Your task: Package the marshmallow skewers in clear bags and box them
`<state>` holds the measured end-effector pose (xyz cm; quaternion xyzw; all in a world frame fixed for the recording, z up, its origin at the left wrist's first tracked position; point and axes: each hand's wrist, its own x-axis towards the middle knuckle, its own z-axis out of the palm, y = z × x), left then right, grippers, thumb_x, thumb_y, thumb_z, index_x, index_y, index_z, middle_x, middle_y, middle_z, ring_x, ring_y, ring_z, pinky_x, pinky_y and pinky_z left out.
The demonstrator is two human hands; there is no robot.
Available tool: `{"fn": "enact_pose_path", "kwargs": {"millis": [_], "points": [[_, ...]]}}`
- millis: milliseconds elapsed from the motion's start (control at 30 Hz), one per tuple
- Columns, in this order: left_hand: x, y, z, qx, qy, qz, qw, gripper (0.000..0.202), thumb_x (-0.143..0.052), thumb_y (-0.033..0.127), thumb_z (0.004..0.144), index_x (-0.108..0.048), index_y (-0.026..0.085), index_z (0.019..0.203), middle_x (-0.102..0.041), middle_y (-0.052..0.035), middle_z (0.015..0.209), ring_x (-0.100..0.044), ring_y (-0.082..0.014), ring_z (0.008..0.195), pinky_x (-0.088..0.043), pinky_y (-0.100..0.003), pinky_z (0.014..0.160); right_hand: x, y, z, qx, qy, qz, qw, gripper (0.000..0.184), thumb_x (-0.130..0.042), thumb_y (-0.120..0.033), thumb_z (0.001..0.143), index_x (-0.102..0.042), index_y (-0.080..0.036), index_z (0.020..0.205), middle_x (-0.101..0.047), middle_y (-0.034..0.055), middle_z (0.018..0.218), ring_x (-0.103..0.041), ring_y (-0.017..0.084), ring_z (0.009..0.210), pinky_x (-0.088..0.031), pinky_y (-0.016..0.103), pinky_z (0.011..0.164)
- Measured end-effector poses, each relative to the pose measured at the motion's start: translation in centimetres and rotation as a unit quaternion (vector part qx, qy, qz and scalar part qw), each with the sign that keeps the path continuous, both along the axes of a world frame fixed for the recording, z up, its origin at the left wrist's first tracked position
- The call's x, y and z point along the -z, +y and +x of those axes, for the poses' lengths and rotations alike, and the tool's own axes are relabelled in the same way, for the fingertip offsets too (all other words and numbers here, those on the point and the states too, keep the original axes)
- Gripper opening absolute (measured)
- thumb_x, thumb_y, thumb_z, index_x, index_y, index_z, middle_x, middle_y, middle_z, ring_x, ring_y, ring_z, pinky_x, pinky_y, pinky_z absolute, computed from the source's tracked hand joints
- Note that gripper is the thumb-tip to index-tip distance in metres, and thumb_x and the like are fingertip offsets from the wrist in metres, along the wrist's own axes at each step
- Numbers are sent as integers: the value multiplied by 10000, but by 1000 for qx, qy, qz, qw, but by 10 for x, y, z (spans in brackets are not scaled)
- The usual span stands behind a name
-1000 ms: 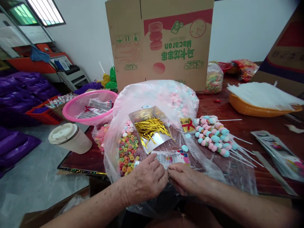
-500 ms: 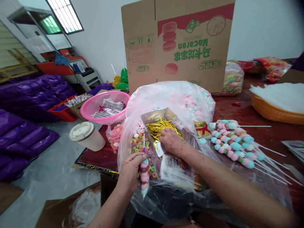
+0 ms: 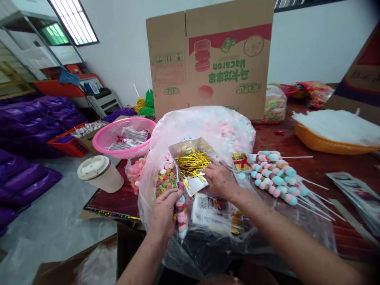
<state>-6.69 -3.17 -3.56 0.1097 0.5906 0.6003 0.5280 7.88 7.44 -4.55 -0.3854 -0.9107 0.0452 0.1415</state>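
Note:
My left hand point(image 3: 164, 211) is closed round the neck of a clear-wrapped marshmallow skewer point(image 3: 182, 217), its white stick pointing up and its pink and blue sweets hanging down. My right hand point(image 3: 219, 180) is at the right edge of a pile of gold twist ties point(image 3: 192, 163), fingers pinched, with a thin gold strand at the fingertips. The ties lie in an open clear pouch above a white card point(image 3: 196, 185). Below the hand are printed plastic wrappers point(image 3: 210, 209). Ring-shaped candies point(image 3: 166, 182) lie left of the pouch.
Behind is a big bag of marshmallows point(image 3: 204, 122) before a cardboard box point(image 3: 225, 95). Unwrapped marshmallow skewers point(image 3: 276, 174) lie at right, near an orange basket point(image 3: 320, 143). At left stand a pink basket point(image 3: 102, 146) and a lidded cup point(image 3: 108, 178).
My right hand has drawn back from the middle of the twist ties to their right edge. My left hand still holds the wrapped skewer. The view has turned slightly right.

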Motion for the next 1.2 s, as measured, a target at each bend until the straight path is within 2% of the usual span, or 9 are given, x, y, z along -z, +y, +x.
{"fn": "enact_pose_path", "kwargs": {"millis": [167, 300, 400, 500, 600, 700, 867, 1033, 1200], "points": [[4, -8, -6, -27, 20, -14, 999, 326, -754, 266, 482, -572, 170, 735, -520, 80, 416, -445, -75, 327, -332, -172, 329, 14, 22, -27, -22, -7, -8, 1000, 164, -516, -109, 791, -661, -146, 724, -625, 121, 856, -490, 252, 916, -354, 352, 755], [10, -10, -6, -13, 17, -21, 1000, 351, -754, 303, 507, -568, 174, 775, -513, 85, 413, -428, -75, 299, -331, -179, 316, 4, 24, -18, 9, 17, -15, 1000, 166, -472, -72, 805, -628, -126, 788, -608, 132, 911, -490, 239, 920, -356, 342, 756], [13, -6, -1, 21, 7, -23, 1000, 356, -727, 349, 550, -565, 184, 820, -483, 92, 386, -380, -89, 243, -286, -192, 262, -12, 7, 0, 22, 36, -39, 998, 196, -374, -116, 887, -566, -138, 856, -602, 73, 821, -515, 172, 777, -379, 276, 666], [13, -1, 7, 51, 2, -12, 999, 350, -711, 362, 579, -562, 177, 836, -475, 92, 390, -362, -83, 238, -282, -189, 241, -25, -26, 9, -38, 112, -132, 984, 183, -344, -185, 923, -505, -176, 838, -554, -18, 672, -485, 110, 604, -360, 210, 548], [13, 0, 16, 90, 18, 2, 996, 364, -684, 401, 620, -566, 169, 875, -476, 88, 410, -357, -68, 243, -280, -171, 231, -24, -56, 4, -71, 218, -224, 947, 159, -390, -213, 904, -490, -186, 783, -550, -22, 661, -483, 106, 594, -346, 207, 539], [14, -4, 22, 123, 52, -6, 991, 391, -638, 437, 666, -572, 168, 943, -452, 92, 413, -345, -64, 242, -259, -157, 215, -14, -69, -4, -29, 271, -257, 927, 139, -417, -203, 880, -493, -184, 765, -569, -12, 674, -497, 113, 610, -349, 216, 560], [19, -18, 25, 169, 62, 3, 984, 384, -602, 498, 708, -579, 184, 928, -445, 93, 443, -337, -49, 262, -254, -141, 224, -4, -72, -5, 26, 309, -270, 912, 173, -442, -219, 849, -469, -186, 681, -529, -24, 595, -461, 107, 547, -319, 210, 517], [22, -26, 30, 201, 62, 54, 976, 423, -612, 566, 708, -558, 183, 880, -443, 96, 410, -358, -56, 262, -302, -151, 241, 0, -79, 2, 12, 288, -210, 934, 162, -433, -192, 839, -471, -187, 681, -528, -12, 602, -455, 116, 546, -313, 229, 530], [19, -25, 31, 161, -19, 73, 984, 395, -689, 511, 673, -585, 163, 829, -472, 81, 411, -364, -57, 252, -292, -159, 243, -3, -86, 12, 42, 333, -230, 914, 54, -485, -216, 845, -524, -179, 835, -572, -7, 635, -507, 124, 572, -367, 220, 544]]}}
